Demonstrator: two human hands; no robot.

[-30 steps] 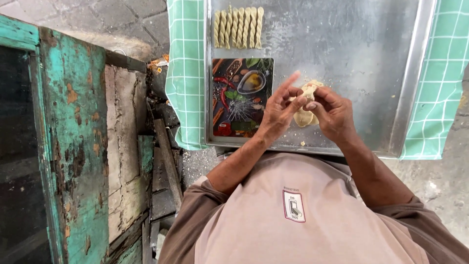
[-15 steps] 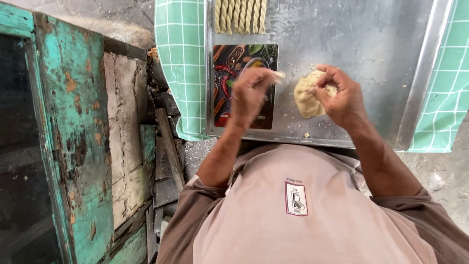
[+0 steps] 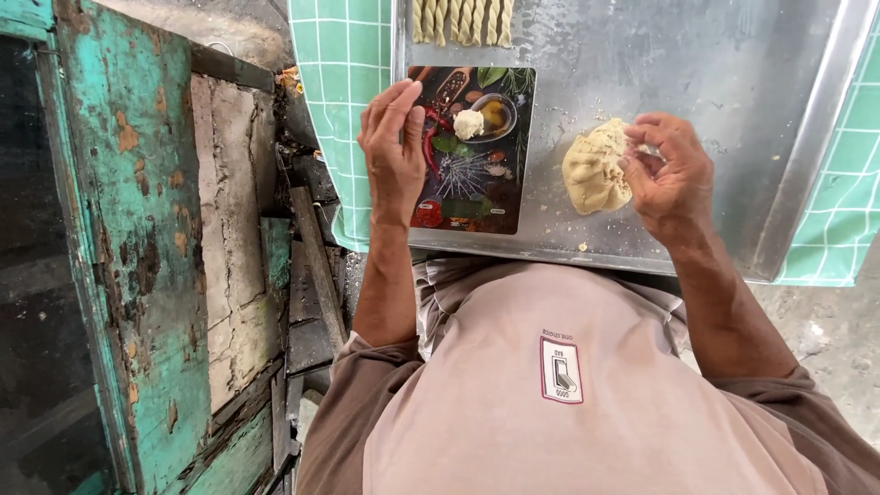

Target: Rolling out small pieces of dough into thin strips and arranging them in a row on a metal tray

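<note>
While right hand (image 3: 674, 174) fingers (image 3: 642, 165) pinch dough lump (image 3: 594, 172), left hand (image 3: 394, 147) loosely curled

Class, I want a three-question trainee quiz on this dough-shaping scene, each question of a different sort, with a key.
1. True or false: the right hand touches the large dough lump.
2. Where does the small dough ball lie? A) on the printed cutting board B) on the checked cloth C) in the left hand
3. Fill in: the twisted dough sticks lie in a row at the far edge of the metal ____.

Key: 1 true; 2 A; 3 tray.
</note>
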